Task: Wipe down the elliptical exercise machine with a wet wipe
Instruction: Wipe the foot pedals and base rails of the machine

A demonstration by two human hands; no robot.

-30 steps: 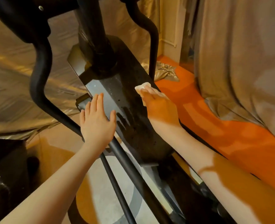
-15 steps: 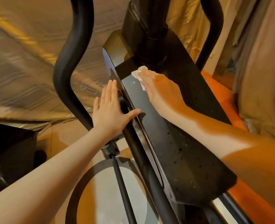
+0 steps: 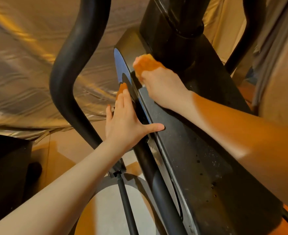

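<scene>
The black elliptical machine fills the view, its flat housing top (image 3: pixel 199 155) running from lower right up to the thick centre post (image 3: pixel 172 24). My right hand (image 3: pixel 156 82) lies flat on the far end of the housing, pressing a wet wipe (image 3: pixel 144 59) whose edge peeks out past my fingertips at the foot of the post. My left hand (image 3: pixel 124 122) rests with straight fingers against the left side of the housing, thumb spread onto its top edge. The wipe is mostly hidden under my right fingers.
A curved black handlebar arm (image 3: pixel 72 65) rises at left, another (image 3: pixel 248 31) at upper right. A thin rod (image 3: pixel 128 206) runs below my left wrist. Shiny beige sheeting (image 3: pixel 21 73) covers the left, grey drapes (image 3: pixel 278 65) hang at right, a dark object (image 3: pixel 6 167) sits lower left.
My right hand has slid the wipe forward along the housing top up to the post's base. My left hand has moved forward along the housing's left side. The view has closed in.
</scene>
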